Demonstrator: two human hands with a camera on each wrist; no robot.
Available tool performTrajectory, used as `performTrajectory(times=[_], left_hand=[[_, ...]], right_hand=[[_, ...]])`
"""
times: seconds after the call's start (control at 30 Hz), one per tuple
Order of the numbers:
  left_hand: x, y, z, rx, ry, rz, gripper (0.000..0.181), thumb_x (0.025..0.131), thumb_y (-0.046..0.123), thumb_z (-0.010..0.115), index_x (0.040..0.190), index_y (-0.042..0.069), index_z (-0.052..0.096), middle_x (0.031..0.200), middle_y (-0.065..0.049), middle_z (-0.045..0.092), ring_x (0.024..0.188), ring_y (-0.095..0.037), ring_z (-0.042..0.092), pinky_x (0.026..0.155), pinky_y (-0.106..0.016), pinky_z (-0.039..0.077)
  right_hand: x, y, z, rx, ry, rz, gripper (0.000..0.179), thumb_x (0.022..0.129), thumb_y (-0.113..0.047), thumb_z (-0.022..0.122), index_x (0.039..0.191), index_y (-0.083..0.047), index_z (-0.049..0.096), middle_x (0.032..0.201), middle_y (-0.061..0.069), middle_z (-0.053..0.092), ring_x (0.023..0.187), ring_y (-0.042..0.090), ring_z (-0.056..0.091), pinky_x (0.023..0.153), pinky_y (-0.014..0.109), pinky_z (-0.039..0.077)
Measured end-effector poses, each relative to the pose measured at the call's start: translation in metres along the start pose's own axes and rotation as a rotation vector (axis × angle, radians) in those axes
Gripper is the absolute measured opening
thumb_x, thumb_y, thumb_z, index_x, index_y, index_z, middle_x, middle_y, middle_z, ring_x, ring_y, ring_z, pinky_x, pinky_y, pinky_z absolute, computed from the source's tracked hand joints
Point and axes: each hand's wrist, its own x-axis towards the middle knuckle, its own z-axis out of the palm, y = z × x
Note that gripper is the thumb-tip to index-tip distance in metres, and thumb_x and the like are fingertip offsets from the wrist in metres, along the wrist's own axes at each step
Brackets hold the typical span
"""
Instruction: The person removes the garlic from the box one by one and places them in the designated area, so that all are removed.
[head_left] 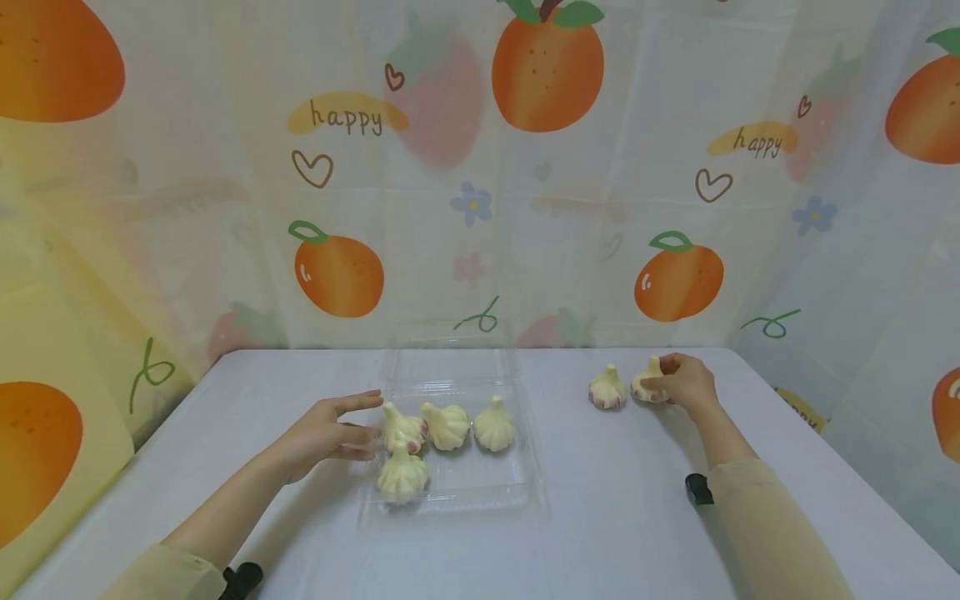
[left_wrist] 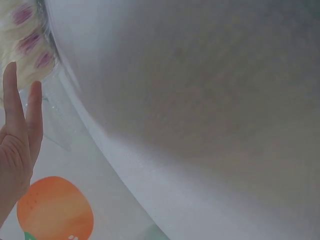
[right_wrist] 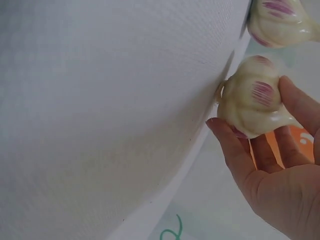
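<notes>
At the back right of the table, my right hand (head_left: 690,385) grips a garlic bulb (right_wrist: 255,97) between thumb and fingers. This bulb is cream with purple streaks, and part of it is hidden by the hand in the head view. Just to its left stands a second garlic bulb (head_left: 608,389), upright. My left hand (head_left: 326,433) is at the left side of a clear plastic box (head_left: 487,477), its fingers extended and fingertips right at the edge. Inside the box lie several garlic bulbs (head_left: 494,425), grouped mostly toward the left. The left hand holds nothing.
Behind the box, its clear lid (head_left: 450,364) stands folded back. A white table (head_left: 600,533) carries everything, and a curtain printed with oranges (head_left: 551,71) hangs right behind its far edge. Dark straps (head_left: 699,489) show beside the forearms.
</notes>
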Motion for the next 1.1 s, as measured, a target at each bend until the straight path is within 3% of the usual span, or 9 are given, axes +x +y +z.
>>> performTrajectory(times=[0.43, 0.6, 0.77, 1.1], left_hand=[[0.0009, -0.0022, -0.0015, 0.004, 0.015, -0.006, 0.066, 0.092, 0.005, 0.063, 0.150, -0.006, 0.033, 0.166, -0.018, 0.015, 0.124, -0.031, 0.060, 0.091, -0.038, 0.063], [0.0003, -0.0014, -0.0008, 0.008, 0.016, -0.008, 0.066, 0.092, 0.005, 0.063, 0.150, -0.005, 0.034, 0.166, -0.018, 0.016, 0.124, -0.032, 0.060, 0.091, -0.039, 0.063], [0.0002, -0.0010, -0.0003, 0.005, 0.012, -0.006, 0.066, 0.092, 0.005, 0.063, 0.150, -0.006, 0.033, 0.166, -0.018, 0.015, 0.124, -0.033, 0.060, 0.091, -0.039, 0.063], [-0.0005, -0.0004, 0.0004, 0.004, 0.003, -0.003, 0.066, 0.092, 0.006, 0.063, 0.150, -0.006, 0.033, 0.166, -0.019, 0.015, 0.124, -0.033, 0.060, 0.091, -0.039, 0.063]], right_hand=[[-0.0016, -0.0022, 0.0006, -0.023, 0.018, 0.000, 0.058, 0.087, -0.023, 0.073, 0.133, 0.006, 0.052, 0.133, 0.028, 0.056, 0.105, 0.034, 0.054, 0.070, 0.024, 0.055], [-0.0026, -0.0032, 0.0015, -0.020, 0.022, 0.007, 0.057, 0.087, -0.022, 0.072, 0.133, 0.006, 0.052, 0.133, 0.029, 0.055, 0.109, 0.037, 0.054, 0.084, 0.036, 0.058], [-0.0036, -0.0056, 0.0026, -0.020, 0.028, -0.008, 0.055, 0.087, -0.019, 0.071, 0.132, 0.007, 0.053, 0.134, 0.030, 0.055, 0.115, 0.040, 0.052, 0.097, 0.048, 0.054], [-0.0063, -0.0084, 0.0024, -0.023, 0.036, -0.027, 0.050, 0.086, -0.017, 0.072, 0.128, 0.006, 0.057, 0.132, 0.030, 0.057, 0.112, 0.040, 0.054, 0.091, 0.045, 0.053]])
